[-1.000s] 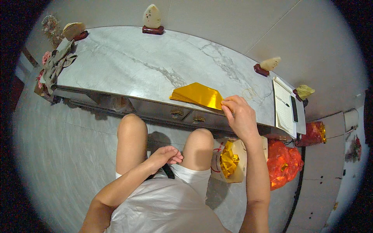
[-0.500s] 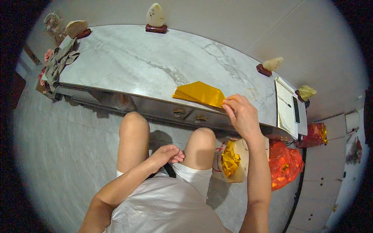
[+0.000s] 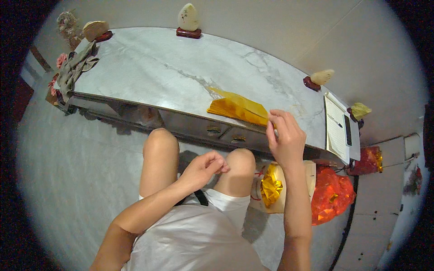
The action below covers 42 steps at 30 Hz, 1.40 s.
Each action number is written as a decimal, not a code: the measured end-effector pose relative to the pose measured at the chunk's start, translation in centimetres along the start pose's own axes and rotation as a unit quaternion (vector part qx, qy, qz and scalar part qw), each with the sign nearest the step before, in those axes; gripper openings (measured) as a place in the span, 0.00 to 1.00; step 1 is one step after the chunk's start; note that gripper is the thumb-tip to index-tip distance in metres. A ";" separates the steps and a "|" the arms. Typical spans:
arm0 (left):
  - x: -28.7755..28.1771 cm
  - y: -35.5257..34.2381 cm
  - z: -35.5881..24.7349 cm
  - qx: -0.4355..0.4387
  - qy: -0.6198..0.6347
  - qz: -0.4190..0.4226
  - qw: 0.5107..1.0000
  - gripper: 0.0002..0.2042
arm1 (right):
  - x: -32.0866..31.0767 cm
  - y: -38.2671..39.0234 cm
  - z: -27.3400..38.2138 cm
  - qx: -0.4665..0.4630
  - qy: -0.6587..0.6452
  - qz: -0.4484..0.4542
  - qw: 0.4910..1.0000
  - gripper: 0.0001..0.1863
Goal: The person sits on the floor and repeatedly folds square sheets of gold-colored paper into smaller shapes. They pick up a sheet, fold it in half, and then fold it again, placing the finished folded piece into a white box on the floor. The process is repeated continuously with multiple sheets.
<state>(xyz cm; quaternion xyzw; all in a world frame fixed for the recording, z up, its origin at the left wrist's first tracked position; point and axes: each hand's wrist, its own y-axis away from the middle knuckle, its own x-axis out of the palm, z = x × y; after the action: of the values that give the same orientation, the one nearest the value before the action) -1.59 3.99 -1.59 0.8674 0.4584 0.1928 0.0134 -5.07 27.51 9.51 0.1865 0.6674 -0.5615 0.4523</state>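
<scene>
A stack of yellow-gold paper sheets (image 3: 237, 108) lies near the front edge of a grey marble table (image 3: 149, 72). My right hand (image 3: 285, 140) is at the stack's right end, fingertips pinching the edge of the sheets. My left hand (image 3: 205, 168) rests loosely curled between my bare knees, below the table edge, with nothing visible in it. I sit facing the table, legs under its front.
Carved stones on red stands (image 3: 188, 20) line the table's far edge. A grey cloth (image 3: 74, 67) lies at the left end, a notebook with pen (image 3: 337, 128) at the right. On the floor stand a box of folded gold paper (image 3: 271, 187) and a red bag (image 3: 332, 198).
My right hand has stayed at the stack's right end, fingers shifting on the sheet edges. The left hand stays between my knees.
</scene>
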 end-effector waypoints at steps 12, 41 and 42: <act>2.5 1.1 -4.1 0.040 -0.071 -0.065 0.995 0.15 | 0.5 5.5 8.7 0.089 -0.154 0.063 0.982 0.09; 2.9 1.6 -2.0 0.058 0.009 -0.059 0.997 0.19 | 2.1 7.7 9.3 0.104 -0.268 -0.031 0.957 0.15; 2.9 1.6 -2.2 0.040 0.031 -0.060 0.997 0.18 | 2.1 7.8 9.3 0.104 -0.266 -0.031 0.958 0.14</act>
<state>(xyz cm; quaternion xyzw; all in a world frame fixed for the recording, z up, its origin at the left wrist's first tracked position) 0.35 5.06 1.66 0.8318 0.5172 0.2000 -0.0237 3.39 20.80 3.62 0.0555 0.4662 -0.6706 0.5744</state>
